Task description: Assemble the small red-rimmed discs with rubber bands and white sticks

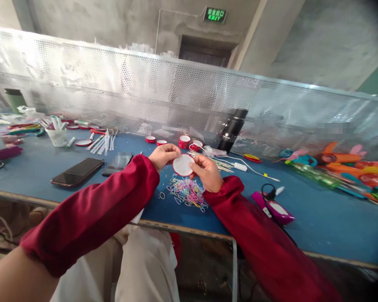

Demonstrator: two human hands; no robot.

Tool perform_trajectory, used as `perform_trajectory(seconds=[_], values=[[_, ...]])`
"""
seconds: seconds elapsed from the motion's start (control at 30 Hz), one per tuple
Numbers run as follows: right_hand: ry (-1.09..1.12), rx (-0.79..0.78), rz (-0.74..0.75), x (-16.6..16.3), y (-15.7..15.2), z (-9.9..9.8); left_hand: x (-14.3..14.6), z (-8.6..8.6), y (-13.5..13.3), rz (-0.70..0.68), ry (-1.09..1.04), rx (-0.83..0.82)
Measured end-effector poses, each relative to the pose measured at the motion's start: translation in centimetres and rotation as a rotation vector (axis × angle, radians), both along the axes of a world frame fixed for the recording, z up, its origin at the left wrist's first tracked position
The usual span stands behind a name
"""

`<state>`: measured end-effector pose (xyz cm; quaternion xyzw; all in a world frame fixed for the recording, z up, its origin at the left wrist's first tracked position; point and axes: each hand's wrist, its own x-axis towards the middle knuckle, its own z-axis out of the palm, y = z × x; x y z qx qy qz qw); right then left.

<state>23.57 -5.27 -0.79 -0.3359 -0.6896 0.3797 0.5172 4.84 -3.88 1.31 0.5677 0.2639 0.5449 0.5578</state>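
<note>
Nearest, on the person's side of both hands, a loose heap of coloured elastic bands [189, 193] lies on the blue tabletop [321, 214]. The left hand [164, 156] pinches the upper left edge of a white, red-rimmed disc [182, 165]; the right hand [208, 173] pinches its right edge, thumb on the white face. Beyond the hands stand red stacks [184, 143], a black bottle [233, 130] and a perforated screen [145, 90].

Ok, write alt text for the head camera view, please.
Left hand and right hand hold a white round red-rimmed disc near a loose pile of small multicoloured bands on a blue tabletop. Behind runs a perforated silver metal panel.
</note>
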Motion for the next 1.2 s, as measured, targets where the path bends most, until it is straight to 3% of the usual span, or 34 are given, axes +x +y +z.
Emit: perform_trajectory(seconds=[0.37,0.53,0.73,0.93,1.2], values=[[0.048,-0.029,-0.006,0.2,0.4,-0.1,-0.3,-0.1,0.3,-0.026,0.015,0.021],[0.142,-0.063,-0.095,0.3,0.3,0.5,-0.2,-0.6,0.4,-0.007,0.215,0.325],[0.167,0.03,-0.148,0.2,0.3,0.7,0.1,-1.4,0.5,0.078,0.478,0.643],[0.131,0.058,-0.153,0.2,0.4,0.4,0.1,-1.2,0.5,0.216,0.61,0.746],[0.19,0.021,-0.15,0.3,0.7,0.1,-0.2,-0.6,-0.2,0.198,0.651,0.754]])
